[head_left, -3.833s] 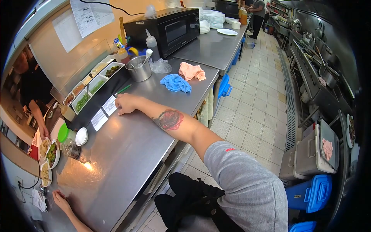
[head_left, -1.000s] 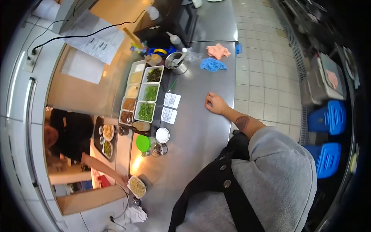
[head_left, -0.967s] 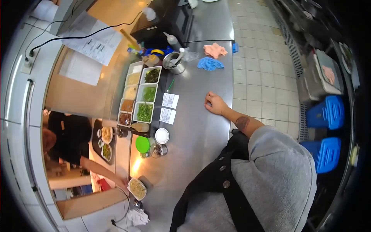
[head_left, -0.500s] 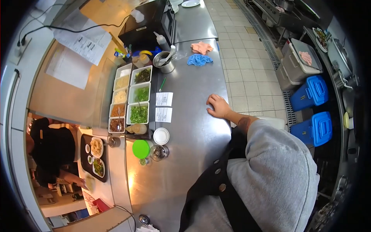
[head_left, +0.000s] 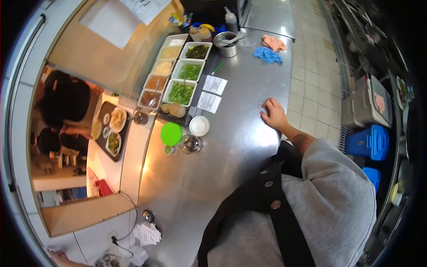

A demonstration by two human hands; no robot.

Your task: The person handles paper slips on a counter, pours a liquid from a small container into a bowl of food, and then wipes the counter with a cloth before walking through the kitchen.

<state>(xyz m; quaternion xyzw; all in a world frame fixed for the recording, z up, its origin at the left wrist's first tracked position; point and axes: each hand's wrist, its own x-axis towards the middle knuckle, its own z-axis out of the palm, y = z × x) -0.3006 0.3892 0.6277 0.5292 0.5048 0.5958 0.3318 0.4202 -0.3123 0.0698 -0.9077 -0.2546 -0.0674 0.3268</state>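
steel counter (head_left: 178, 191), right hand (head_left: 274, 114) atop; left hand (head_left: 58, 256) indistinct

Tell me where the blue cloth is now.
In the head view, the blue cloth lies upper right on the steel counter, beside the pink cloth, beyond the right hand.

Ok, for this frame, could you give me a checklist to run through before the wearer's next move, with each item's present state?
1. Right hand free: ok, it rests on the steel counter with nothing visible in its fingers.
2. Left hand free: cannot tell, only part of it shows at the lower left edge.
3. Both printed slips uncovered: ok, they lie side by side.
4. Green pen off the slips: ok, it lies just beyond them.
5. Chopped greens uncovered: ok, no lid on them.
6. Loose white papers neatly stacked: not ok, they lie in a jumbled pile.
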